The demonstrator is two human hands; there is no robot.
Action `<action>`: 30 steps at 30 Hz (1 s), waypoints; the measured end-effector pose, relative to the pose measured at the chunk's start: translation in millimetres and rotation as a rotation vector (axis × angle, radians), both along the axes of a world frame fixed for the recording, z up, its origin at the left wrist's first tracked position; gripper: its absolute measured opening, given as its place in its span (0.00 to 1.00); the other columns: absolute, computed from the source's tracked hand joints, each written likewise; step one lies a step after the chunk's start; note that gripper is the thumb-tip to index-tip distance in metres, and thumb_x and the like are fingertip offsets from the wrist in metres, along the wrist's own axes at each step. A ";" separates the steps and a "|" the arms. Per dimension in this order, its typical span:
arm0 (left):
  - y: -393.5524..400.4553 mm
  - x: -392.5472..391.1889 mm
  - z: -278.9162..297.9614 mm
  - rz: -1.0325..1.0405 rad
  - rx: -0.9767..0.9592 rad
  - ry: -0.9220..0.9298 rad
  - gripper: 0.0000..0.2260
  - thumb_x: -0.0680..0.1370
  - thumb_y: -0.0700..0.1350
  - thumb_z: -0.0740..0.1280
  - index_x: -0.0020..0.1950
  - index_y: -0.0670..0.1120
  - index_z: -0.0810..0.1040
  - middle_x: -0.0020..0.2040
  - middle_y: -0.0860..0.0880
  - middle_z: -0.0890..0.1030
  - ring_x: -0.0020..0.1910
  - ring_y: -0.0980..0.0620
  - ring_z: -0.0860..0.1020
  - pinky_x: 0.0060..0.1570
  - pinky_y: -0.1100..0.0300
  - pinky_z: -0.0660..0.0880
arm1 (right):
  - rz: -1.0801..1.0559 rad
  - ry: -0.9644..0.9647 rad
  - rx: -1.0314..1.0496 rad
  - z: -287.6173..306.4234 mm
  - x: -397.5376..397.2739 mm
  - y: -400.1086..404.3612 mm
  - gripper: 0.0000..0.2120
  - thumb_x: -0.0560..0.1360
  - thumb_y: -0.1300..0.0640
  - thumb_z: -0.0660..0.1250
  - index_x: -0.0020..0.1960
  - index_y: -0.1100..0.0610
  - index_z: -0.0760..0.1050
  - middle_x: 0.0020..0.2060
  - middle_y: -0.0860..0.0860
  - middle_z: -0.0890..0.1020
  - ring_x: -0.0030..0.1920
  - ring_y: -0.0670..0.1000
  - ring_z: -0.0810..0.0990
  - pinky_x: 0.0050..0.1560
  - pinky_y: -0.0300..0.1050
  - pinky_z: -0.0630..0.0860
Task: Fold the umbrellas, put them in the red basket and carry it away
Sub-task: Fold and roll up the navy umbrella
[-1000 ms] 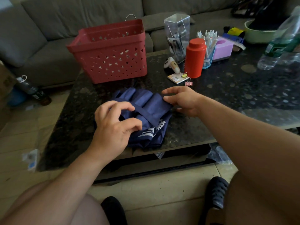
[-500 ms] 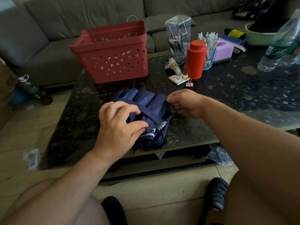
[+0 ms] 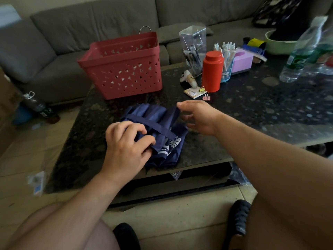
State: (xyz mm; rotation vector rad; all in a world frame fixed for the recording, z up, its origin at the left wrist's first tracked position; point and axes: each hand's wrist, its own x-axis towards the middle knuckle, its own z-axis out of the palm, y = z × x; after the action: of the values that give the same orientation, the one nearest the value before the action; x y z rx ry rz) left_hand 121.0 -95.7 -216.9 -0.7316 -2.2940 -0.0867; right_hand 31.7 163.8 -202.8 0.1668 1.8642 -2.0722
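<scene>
A folded navy umbrella (image 3: 163, 123) with white print lies on the dark stone table (image 3: 252, 109) near its front edge, and a navy strap runs across it. My left hand (image 3: 126, 147) grips the umbrella's near left side, fingers and thumb curled into the fabric. At the umbrella's right edge my right hand (image 3: 198, 117) hovers with its fingers loosely spread and holds nothing. The red basket (image 3: 124, 69), with triangle cut-outs and a wire handle, stands just behind the umbrella; the part of its inside I can see holds nothing.
Right of the basket stand a red canister (image 3: 212, 71), a clear box (image 3: 193, 49), a cup of pens (image 3: 226, 56) and a purple box (image 3: 242, 60). Plastic bottles (image 3: 299, 56) and a green bowl (image 3: 277, 46) are far right. A grey sofa (image 3: 72, 33) lies behind, and a bottle (image 3: 39, 107) on the floor at left.
My right hand has let go of the strap's end and spread its fingers beside the umbrella. My left hand has settled lower onto the fabric. The strap now lies flat across the bundle.
</scene>
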 end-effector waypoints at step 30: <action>18.1 10.5 -5.7 -0.034 -0.149 -0.252 0.15 0.71 0.45 0.77 0.55 0.60 0.88 0.64 0.44 0.78 0.64 0.35 0.74 0.68 0.38 0.64 | 0.128 0.168 0.722 -27.4 14.4 -7.3 0.03 0.76 0.54 0.75 0.47 0.52 0.82 0.44 0.49 0.83 0.45 0.49 0.81 0.44 0.44 0.76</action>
State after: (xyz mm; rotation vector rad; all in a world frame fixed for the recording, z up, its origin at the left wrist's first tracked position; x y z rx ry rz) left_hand 131.5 -77.7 -222.6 -0.8779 -2.5490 -0.0250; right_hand 46.1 156.5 -230.2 0.0427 2.5735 -1.2826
